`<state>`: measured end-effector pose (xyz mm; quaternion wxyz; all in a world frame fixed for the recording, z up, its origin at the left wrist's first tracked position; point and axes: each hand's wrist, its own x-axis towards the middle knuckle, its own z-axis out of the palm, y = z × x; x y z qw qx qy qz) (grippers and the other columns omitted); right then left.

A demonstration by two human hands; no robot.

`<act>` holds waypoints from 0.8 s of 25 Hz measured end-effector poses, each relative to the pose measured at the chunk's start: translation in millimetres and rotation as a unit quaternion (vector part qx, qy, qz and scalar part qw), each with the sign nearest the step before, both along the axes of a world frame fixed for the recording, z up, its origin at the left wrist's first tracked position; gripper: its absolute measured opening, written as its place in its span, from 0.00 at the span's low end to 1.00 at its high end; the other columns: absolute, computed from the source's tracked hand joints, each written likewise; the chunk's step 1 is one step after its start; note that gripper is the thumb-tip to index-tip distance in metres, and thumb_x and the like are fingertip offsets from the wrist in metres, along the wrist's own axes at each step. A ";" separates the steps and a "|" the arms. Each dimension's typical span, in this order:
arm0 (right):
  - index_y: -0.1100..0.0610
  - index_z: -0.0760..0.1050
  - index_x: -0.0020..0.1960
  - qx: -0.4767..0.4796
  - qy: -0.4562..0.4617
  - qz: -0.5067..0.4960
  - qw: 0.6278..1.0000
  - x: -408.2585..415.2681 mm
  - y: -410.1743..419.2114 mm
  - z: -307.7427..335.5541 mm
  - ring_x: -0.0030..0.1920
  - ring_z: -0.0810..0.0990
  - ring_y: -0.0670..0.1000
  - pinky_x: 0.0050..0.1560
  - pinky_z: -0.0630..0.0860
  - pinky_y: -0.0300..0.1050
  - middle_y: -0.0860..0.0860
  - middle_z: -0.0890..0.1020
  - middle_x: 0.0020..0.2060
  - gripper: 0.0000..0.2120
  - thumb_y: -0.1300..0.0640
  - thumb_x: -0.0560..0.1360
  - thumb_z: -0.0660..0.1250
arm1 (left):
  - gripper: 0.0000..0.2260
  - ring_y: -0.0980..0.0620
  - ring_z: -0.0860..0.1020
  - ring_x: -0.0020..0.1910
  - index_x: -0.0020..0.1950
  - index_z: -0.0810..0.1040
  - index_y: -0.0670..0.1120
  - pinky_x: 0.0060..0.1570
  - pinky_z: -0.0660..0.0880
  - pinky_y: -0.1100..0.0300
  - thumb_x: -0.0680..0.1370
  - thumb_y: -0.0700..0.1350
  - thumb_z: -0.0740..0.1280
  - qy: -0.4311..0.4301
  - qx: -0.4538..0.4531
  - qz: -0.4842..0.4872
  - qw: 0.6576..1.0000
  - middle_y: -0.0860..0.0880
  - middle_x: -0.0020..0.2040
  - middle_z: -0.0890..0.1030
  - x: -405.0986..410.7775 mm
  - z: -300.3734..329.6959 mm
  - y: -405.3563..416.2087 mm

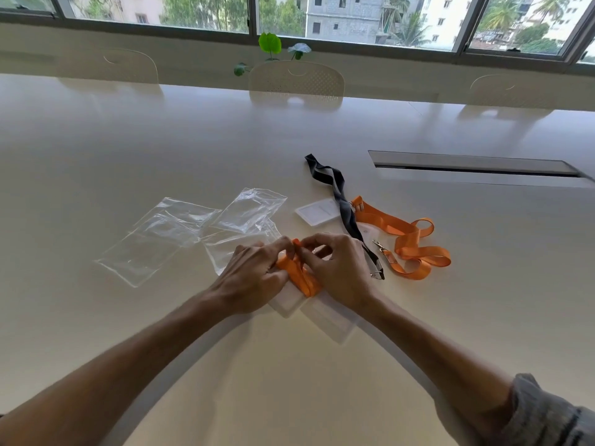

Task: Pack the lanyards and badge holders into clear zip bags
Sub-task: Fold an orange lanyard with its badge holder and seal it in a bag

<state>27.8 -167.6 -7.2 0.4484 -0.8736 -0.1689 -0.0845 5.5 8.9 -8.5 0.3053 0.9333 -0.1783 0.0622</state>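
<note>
From my remote seat I saw both hands working over a folded orange lanyard [297, 274] near the middle of the pale table [161, 149]. The left hand [254, 278] had its fingers curled down onto the folded strap, pressing and gripping its left side. The right hand [338, 268] pinched the top fold of the same strap between thumb and forefinger, the other fingers bent. The strap lay on a clear badge holder [286, 309], and a second clear holder [335, 320] lay just beside it under the right wrist; I could not tell whether the two touched.

To the left lay several clear zip bags [167, 233], overlapping loosely, one of them [249, 209] puckered and lying nearer the hands. Right of the hands a black lanyard [344, 210] ran away across the table, its clip end near the right hand. It crossed over another badge holder [317, 211]. A second orange lanyard [409, 243] lay in loose loops beside the black one, with a metal clip [380, 245] showing.

A slot [476, 165] was set in the table further right, and three chairs [296, 80] stood at the far edge below the window [322, 17]
</note>
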 end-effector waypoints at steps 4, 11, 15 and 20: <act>0.48 0.85 0.48 -0.012 0.082 0.050 0.995 6.4 -5.1 6.8 0.43 0.83 0.45 0.48 0.82 0.50 0.45 0.85 0.40 0.06 0.54 0.76 0.69 | 0.09 0.57 0.71 0.40 0.48 0.70 0.56 0.40 0.61 0.64 0.70 0.45 0.58 -0.008 0.023 -0.008 1.000 0.51 0.32 0.73 1.6 -1.7 0.9; 0.43 0.82 0.42 -0.088 0.152 0.153 0.973 20.9 -25.7 23.7 0.37 0.81 0.42 0.37 0.76 0.34 0.41 0.82 0.36 0.06 0.53 0.75 0.70 | 0.14 0.64 0.65 0.51 0.49 0.71 0.60 0.51 0.59 0.63 0.72 0.41 0.58 -0.052 -0.041 -0.006 0.998 0.58 0.37 0.69 -10.4 -9.5 -10.8; 0.42 0.79 0.42 -0.055 0.059 0.105 0.991 22.9 -29.5 19.3 0.40 0.82 0.42 0.43 0.80 0.38 0.40 0.82 0.39 0.06 0.46 0.68 0.75 | 0.13 0.53 0.68 0.47 0.50 0.73 0.55 0.56 0.60 0.53 0.74 0.40 0.56 -0.089 -0.019 -0.019 0.996 0.54 0.43 0.77 -6.0 -9.8 -9.5; 0.39 0.77 0.50 -0.040 0.074 0.149 0.985 23.5 -30.4 21.0 0.48 0.80 0.39 0.45 0.76 0.32 0.36 0.79 0.46 0.18 0.36 0.61 0.71 | 0.15 0.52 0.70 0.47 0.55 0.76 0.52 0.54 0.61 0.53 0.77 0.36 0.55 -0.129 -0.030 -0.043 0.990 0.54 0.43 0.76 -5.5 -8.4 -7.1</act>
